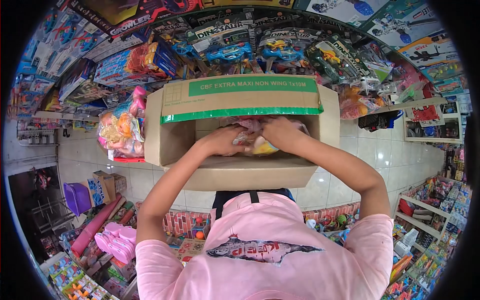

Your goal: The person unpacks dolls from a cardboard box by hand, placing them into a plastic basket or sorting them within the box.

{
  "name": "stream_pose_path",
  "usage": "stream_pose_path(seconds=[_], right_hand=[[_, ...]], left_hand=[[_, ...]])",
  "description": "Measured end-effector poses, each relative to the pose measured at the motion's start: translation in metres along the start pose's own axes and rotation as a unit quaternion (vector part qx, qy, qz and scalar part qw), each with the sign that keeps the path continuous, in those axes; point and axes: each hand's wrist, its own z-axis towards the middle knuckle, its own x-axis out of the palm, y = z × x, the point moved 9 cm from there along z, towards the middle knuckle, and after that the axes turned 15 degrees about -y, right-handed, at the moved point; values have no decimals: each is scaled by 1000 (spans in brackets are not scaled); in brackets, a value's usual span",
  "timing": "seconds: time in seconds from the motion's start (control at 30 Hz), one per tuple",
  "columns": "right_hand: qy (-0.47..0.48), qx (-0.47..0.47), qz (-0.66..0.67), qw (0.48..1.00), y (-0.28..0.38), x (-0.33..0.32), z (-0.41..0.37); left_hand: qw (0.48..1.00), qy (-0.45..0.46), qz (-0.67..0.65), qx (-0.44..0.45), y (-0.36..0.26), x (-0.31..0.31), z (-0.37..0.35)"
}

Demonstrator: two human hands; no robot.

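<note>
Left hand [226, 140] and right hand [281, 134] touch a plastic-wrapped bundle [264, 146] inside the carton [240, 176]; I cannot tell either grip's closure. Tiled floor [356, 150] shows past both side edges.

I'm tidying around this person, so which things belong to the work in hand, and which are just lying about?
In the work:
cardboard box
plastic-wrapped item inside, at the left hand and right hand

Lying about, it seems:
purple tub
pink roll
bagged dolls beside the box, though possibly connected
</note>
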Motion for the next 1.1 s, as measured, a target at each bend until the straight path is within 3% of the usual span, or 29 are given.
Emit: stream_pose_path(seconds=[0.03,0.07,0.1,0.13,0.2,0.3,0.37,0.47,0.53,0.57,0.6,0.63,0.67,0.73,0.77,0.8,0.87,0.93,1.03,1.1], right_hand=[[-117,-21,36,992,10,-51,-5],[-231,-42,71,969,17,-98,-14],[-231,-45,70,969,23,-119,-16],[-248,-34,86,964,26,-141,-17],[-266,-26,101,958,34,-170,-13],[-338,-18,188,922,40,-215,-7],[-525,-66,250,811,42,-267,-23],[-583,-169,187,772,71,-276,-45],[-566,-229,246,752,80,-255,-31],[-487,-265,255,792,91,-224,-12],[-403,-300,261,824,102,-187,6],[-298,-269,252,881,102,-133,32],[-188,-234,238,924,98,-71,53],[-174,-95,186,962,68,23,82],[-171,-101,187,962,70,46,89],[-73,44,85,993,46,86,97],[25,185,-25,982,17,111,96],[85,145,-43,985,17,123,102],[67,168,-3,983,-1,188,115],[45,140,4,989,-9,174,112]], left_hand=[[1000,-1,0,0,-13,-8,-9],[996,-79,9,40,-32,-30,-14],[984,-157,17,80,-51,-52,-22],[984,-160,17,78,-64,-65,-30],[979,-201,-27,7,-70,-98,-48],[958,-283,-38,-18,-54,-128,-91],[926,-357,-109,-60,-30,-146,-132],[821,-477,-280,-141,26,-149,-206],[743,-537,-353,-190,63,-143,-251],[738,-542,-353,-194,71,-136,-259],[698,-595,-350,-192,79,-137,-274],[655,-646,-344,-188,84,-137,-290],[651,-650,-343,-192,87,-132,-296],[615,-658,-382,-210,91,-118,-300],[596,-656,-409,-217,88,-113,-299],[592,-659,-409,-219,87,-109,-300],[592,-648,-425,-220,85,-101,-297],[589,-650,-424,-225,84,-95,-298],[597,-633,-451,-198,82,-91,-294],[604,-623,-459,-192,87,-91,-293]])
